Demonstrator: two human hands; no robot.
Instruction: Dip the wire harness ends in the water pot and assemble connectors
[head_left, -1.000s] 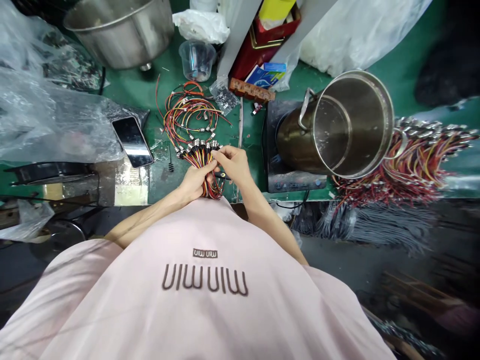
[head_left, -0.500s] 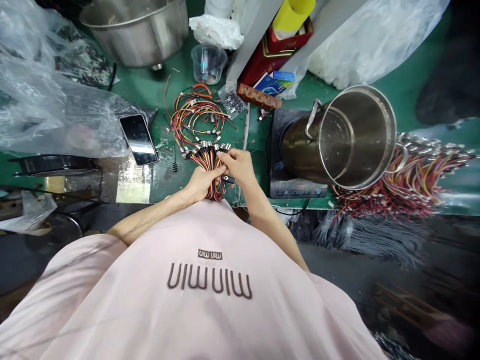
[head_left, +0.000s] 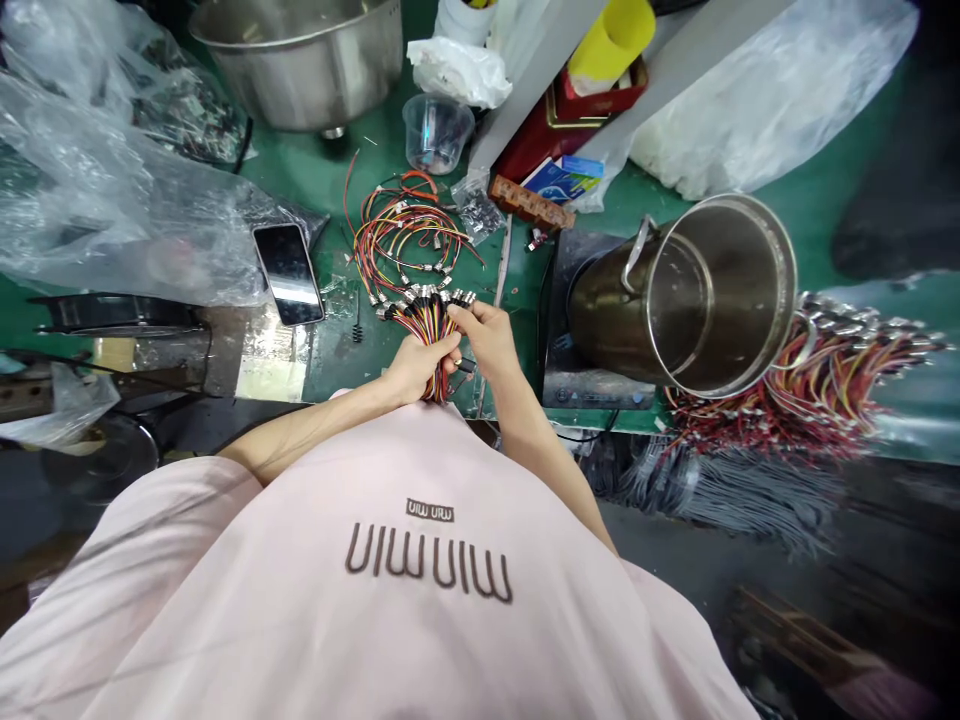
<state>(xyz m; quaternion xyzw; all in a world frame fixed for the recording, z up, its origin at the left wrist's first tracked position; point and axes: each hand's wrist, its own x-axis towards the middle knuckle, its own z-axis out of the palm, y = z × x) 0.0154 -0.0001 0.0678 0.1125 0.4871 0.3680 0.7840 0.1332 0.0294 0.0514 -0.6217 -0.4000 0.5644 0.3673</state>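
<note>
My left hand (head_left: 415, 368) is wrapped round a bundle of wires (head_left: 427, 322) in red, yellow, black and white, with metal-tipped connector ends fanned out at the top. At the bundle's right side, my right hand (head_left: 489, 338) pinches among the connector ends with thumb and fingers. Which single wire it grips is too small to tell. Just beyond the bundle lies a loose coil of similar wires (head_left: 409, 235) on the green table. A small dark piece (head_left: 466, 366) shows between my hands; its kind is unclear.
Left of the wires lie a phone (head_left: 289, 275) and plastic bags (head_left: 127, 190). A steel basin (head_left: 300, 75) and a clear tub (head_left: 437, 135) stand behind. On the right, a tall steel pot (head_left: 615, 310) tilts on a black hotplate (head_left: 592, 392), beside a heap of wires (head_left: 840, 385).
The view has shifted a little, so the table's things sit farther right. Both hands stay at the bundle, the left still round it and the right still at the connector ends.
</note>
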